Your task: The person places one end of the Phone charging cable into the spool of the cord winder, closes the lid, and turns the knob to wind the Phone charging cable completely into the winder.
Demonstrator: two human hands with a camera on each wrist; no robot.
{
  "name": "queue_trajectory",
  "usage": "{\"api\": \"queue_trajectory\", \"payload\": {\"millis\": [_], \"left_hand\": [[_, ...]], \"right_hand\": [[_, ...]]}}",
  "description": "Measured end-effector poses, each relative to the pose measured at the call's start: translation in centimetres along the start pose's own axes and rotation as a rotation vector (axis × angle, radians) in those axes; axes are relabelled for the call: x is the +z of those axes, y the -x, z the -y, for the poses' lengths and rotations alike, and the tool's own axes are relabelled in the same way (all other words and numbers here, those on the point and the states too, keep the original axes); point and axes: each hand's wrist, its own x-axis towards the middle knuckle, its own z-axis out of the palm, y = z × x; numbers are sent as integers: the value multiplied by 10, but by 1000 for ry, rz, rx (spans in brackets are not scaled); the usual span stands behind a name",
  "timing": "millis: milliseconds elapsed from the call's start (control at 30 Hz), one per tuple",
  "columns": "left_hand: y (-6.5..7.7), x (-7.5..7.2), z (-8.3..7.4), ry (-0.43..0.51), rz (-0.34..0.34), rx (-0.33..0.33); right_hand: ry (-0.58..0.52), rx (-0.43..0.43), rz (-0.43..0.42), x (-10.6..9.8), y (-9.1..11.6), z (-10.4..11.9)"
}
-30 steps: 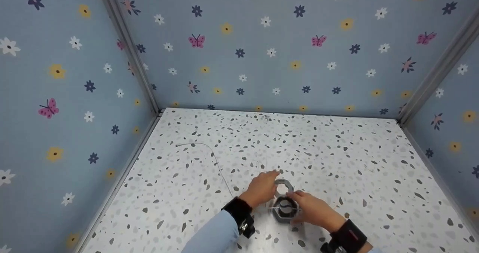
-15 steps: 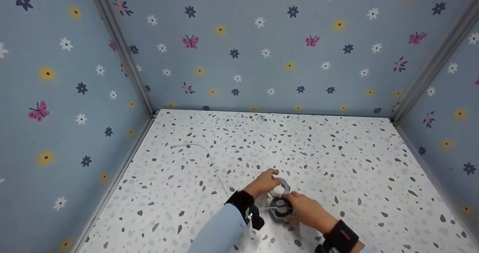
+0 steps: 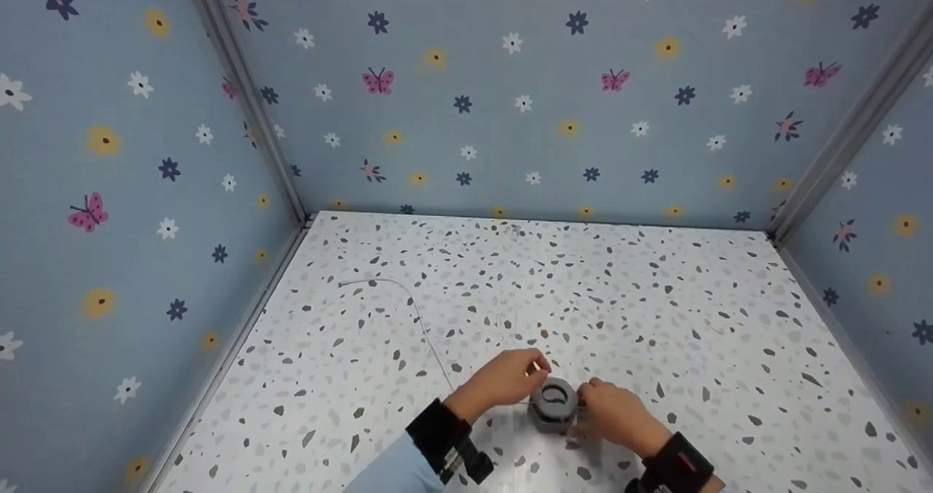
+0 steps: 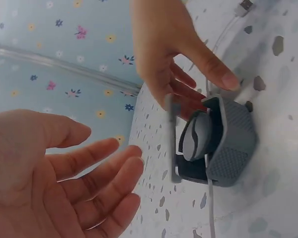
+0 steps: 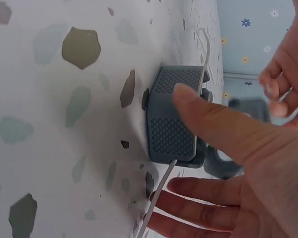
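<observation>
A grey hexagonal cable winder case [image 3: 552,426] sits on the tabletop, its sides textured with small bumps. Over its top is a grey ring-shaped lid [image 4: 172,144], with a gap showing between lid and base. Inside, the round spool [image 4: 197,136] has an S-shaped slot. The thin white cable [image 4: 211,213] runs out at opposite sides of the case. My left hand [image 3: 506,376] hovers just left of the case, fingers loosely bent and holding nothing. Close around the right side is my right hand [image 3: 619,413], its thumb overlapping the case and its fingers extended beside it.
The cable's long stretch [image 3: 423,325] curves away toward the back left of the speckled table [image 3: 692,332]. A USB plug [image 4: 244,7] shows at the top of the left wrist view. Flower-patterned panels [image 3: 466,77] enclose the back and sides.
The lid, in my left hand behind the case before, is now over the case's top. My left hand has let go and drawn back left; my right hand's hold has loosened.
</observation>
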Motion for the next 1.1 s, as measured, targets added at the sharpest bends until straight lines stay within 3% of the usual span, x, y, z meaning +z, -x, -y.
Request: {"api": "queue_trajectory", "payload": {"millis": [133, 233, 333, 467, 533, 600, 733, 900, 1033, 1100], "left_hand": [[12, 20, -8, -326, -63, 76], [15, 41, -6, -502, -64, 161], [17, 60, 4, -638, 8, 197], [18, 70, 11, -782, 172, 102], [15, 66, 7, -792, 245, 40], [10, 61, 1, -756, 241, 20], [-1, 58, -2, -724, 149, 65], [-5, 62, 11, -717, 114, 132], [-8, 50, 9, -700, 79, 170], [-10, 37, 1, -641, 114, 133]], "right_hand": [[-1, 22, 27, -4, 1, -4], [-2, 27, 40, -6, 0, -5], [9, 29, 42, -6, -1, -6], [14, 37, 49, -6, -3, -5], [7, 49, 56, -6, -4, -5], [13, 51, 60, -7, -4, -5], [39, 33, 48, -10, -3, -4], [15, 52, 58, -10, -3, -3], [-92, 67, 124, -14, -5, -8], [-193, 3, 147, -16, -6, -14]]}}
